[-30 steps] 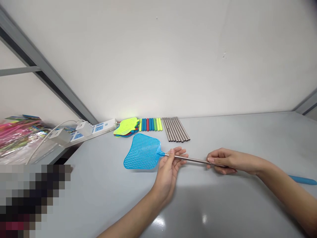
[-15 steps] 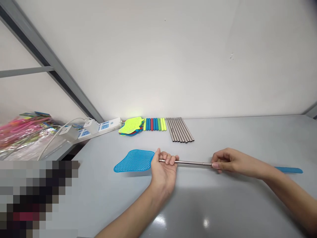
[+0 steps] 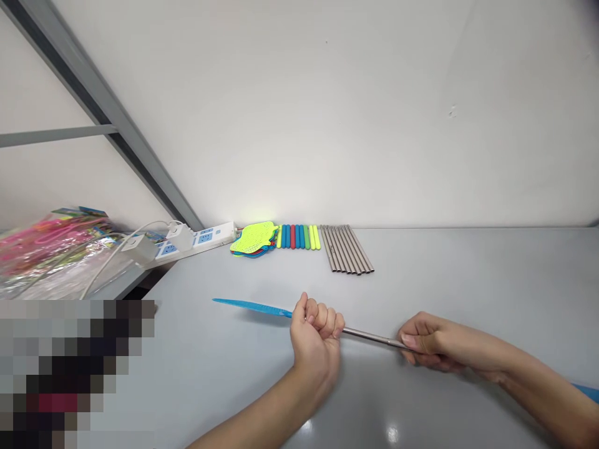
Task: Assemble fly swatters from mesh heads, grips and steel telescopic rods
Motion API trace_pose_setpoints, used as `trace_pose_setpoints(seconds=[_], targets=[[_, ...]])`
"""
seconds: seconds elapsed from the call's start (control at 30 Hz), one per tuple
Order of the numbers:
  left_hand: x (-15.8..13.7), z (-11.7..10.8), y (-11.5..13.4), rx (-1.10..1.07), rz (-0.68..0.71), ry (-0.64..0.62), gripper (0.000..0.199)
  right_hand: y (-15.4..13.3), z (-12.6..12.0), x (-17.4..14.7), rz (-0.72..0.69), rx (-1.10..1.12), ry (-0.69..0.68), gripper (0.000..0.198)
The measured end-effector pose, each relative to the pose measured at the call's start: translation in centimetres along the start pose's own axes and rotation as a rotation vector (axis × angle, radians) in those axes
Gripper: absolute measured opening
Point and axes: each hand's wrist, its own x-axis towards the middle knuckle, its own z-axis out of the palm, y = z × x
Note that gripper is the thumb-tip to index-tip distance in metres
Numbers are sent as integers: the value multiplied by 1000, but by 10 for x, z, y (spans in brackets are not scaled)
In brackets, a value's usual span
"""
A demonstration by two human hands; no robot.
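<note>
A fly swatter is stretched between my two hands above the table. Its blue mesh head [image 3: 253, 306] shows edge-on to the left of my left hand [image 3: 318, 337], whose fingers are wrapped round the metal rod close to that head. Further right along the rod [image 3: 369, 336], my right hand [image 3: 430, 342] closes thumb and fingers on it. Past my right forearm a piece of the blue handle [image 3: 586, 392] shows at the right edge; the stretch between is hidden.
Along the wall lie a pile of swatter heads [image 3: 255, 238], a row of coloured handles [image 3: 299, 237] and several metal rods [image 3: 347, 249]. A white power strip [image 3: 210, 236] with plugs and cables is at the left, beside plastic-wrapped goods [image 3: 56, 249].
The swatter has turned, so its head went from flat to edge-on. My right hand and the handle end have dropped lower, and my left fingers have closed tighter round the rod.
</note>
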Motion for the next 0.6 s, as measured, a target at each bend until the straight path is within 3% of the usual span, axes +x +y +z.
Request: trace_pose_setpoints(seconds=[0.23,0.6], targets=[[-11,-2,-5,-42,-67,-64,42,4,-1,3,204,309,-299,21],[-21,-11,-18,-67,-119,-83,43,-1,11,4,224,302,-304,17]])
